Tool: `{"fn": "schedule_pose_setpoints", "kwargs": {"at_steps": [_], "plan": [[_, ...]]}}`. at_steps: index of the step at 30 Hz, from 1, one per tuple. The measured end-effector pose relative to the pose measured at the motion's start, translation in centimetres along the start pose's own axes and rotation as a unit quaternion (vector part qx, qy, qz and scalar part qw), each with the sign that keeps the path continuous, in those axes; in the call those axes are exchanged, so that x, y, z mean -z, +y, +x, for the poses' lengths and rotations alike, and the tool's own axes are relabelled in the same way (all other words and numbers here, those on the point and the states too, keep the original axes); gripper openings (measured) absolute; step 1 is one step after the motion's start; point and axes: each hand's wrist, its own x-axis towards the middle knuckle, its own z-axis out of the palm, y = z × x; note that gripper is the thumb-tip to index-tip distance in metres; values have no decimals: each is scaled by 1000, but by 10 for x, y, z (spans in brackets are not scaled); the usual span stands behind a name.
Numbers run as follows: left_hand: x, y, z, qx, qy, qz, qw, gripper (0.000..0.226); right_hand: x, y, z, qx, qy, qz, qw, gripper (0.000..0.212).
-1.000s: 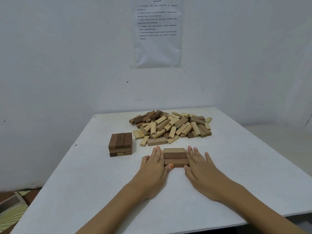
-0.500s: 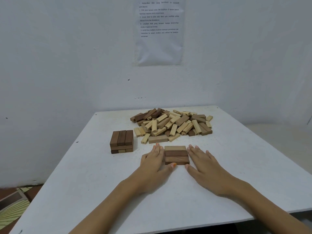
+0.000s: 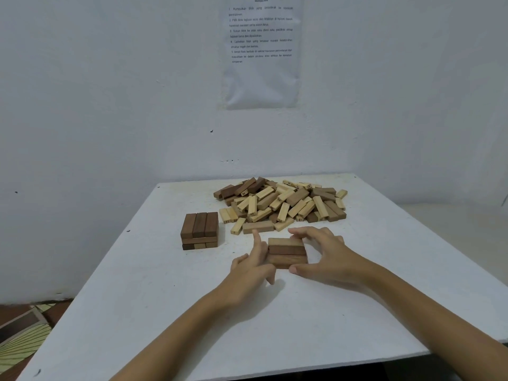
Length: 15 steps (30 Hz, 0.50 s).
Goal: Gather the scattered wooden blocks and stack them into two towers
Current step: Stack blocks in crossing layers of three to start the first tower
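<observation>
Three brown wooden blocks lie side by side as a flat layer (image 3: 287, 253) on the white table (image 3: 143, 312). My left hand (image 3: 251, 266) is at the layer's left end, its index finger straight against the side. My right hand (image 3: 328, 257) spans the layer from the right, thumb at the front edge and fingers curled over the back edge. A short dark tower (image 3: 200, 231) of a few crossed layers stands to the left. Behind lies a loose pile of light and dark blocks (image 3: 280, 202).
The table stands in a corner of white walls, its far edge against the back wall. A printed paper sheet (image 3: 261, 50) hangs on that wall above the pile. A patterned mat (image 3: 19, 336) shows on the floor at the lower left.
Both hands lay flat against the layer's ends. Now my right hand has lifted and curled over the layer front to back, and my left hand has drawn back to one extended finger.
</observation>
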Motion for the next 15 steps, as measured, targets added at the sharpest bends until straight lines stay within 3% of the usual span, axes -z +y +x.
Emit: {"fn": "schedule_pose_setpoints", "kwargs": {"at_steps": [10, 13, 15], "plan": [[7, -6, 36, 26, 27, -20, 999, 102, -2, -6, 19, 70, 49, 71, 994, 62], [24, -24, 67, 22, 65, -68, 995, 79, -1, -18, 28, 102, 63, 72, 990, 67], [40, -35, 89, 40, 91, -101, 990, 79, -1, -29, 34, 122, 71, 85, 986, 65]]}}
